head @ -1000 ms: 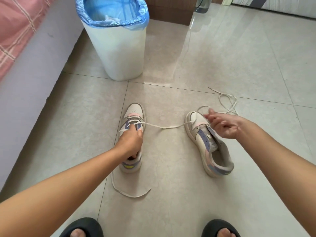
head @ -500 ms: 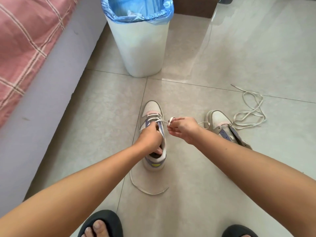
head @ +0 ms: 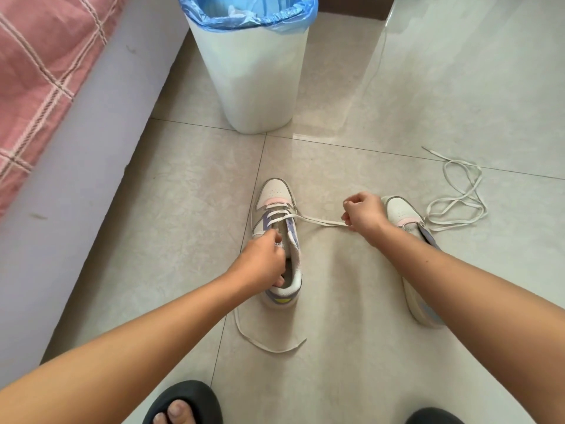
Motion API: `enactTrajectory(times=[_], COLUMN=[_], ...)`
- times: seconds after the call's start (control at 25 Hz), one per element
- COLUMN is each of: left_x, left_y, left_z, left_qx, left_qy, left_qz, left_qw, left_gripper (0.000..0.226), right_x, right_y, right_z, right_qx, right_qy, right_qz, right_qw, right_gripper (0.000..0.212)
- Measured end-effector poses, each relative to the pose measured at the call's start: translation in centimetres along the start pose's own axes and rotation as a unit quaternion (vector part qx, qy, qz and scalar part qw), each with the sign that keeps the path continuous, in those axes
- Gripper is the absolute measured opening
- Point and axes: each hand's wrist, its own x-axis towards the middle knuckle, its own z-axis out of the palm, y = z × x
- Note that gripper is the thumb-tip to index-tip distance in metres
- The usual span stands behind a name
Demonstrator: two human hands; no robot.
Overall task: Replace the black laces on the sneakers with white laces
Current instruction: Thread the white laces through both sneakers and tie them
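Two white sneakers with lilac and pink panels stand on the tiled floor. The left sneaker (head: 276,203) has a white lace (head: 318,221) threaded through its front eyelets. My left hand (head: 263,261) grips this shoe at its tongue and opening. My right hand (head: 363,214) pinches the lace and holds it taut to the right of the shoe. The lace's other end (head: 269,347) trails on the floor behind the heel. The right sneaker (head: 403,211) is partly hidden by my right forearm. A second loose white lace (head: 458,203) lies coiled beside it.
A white bin (head: 256,75) with a blue liner stands just beyond the left sneaker. A bed with a pink checked cover (head: 39,65) and grey side runs along the left. My feet in dark slippers (head: 183,405) are at the bottom edge.
My right hand has moved from beside the left sneaker out to the right, drawing the lace taut. My left hand stays on the shoe. The camera has shifted left and closer.
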Motion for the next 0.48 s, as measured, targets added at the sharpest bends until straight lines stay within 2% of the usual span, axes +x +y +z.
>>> enactTrajectory(times=[0.08, 0.2, 0.36, 0.48], left_x=[0.0, 0.1, 0.4, 0.9], left_y=[-0.2, 0.2, 0.5, 0.8], left_z=[-0.2, 0.0, 0.3, 0.0], left_qx=[-0.009, -0.008, 0.020, 0.020], left_qy=[0.000, 0.000, 0.008, 0.028], left_qz=[-0.002, -0.001, 0.006, -0.001], left_qw=[1.000, 1.000, 1.000, 0.999], left_gripper=[0.034, 0.033, 0.026, 0.025], right_x=[-0.2, -0.9, -0.9, -1.4], right_y=[-0.1, -1.2, -2.0, -2.1], right_z=[0.5, 3.2, 5.8, 5.7], right_qx=[-0.067, -0.146, -0.189, -0.167], right_qy=[-0.039, -0.130, -0.168, -0.163], right_qz=[-0.083, -0.183, -0.214, -0.242], right_qw=[0.994, 0.964, 0.944, 0.942], right_gripper=[0.014, 0.017, 0.011, 0.009])
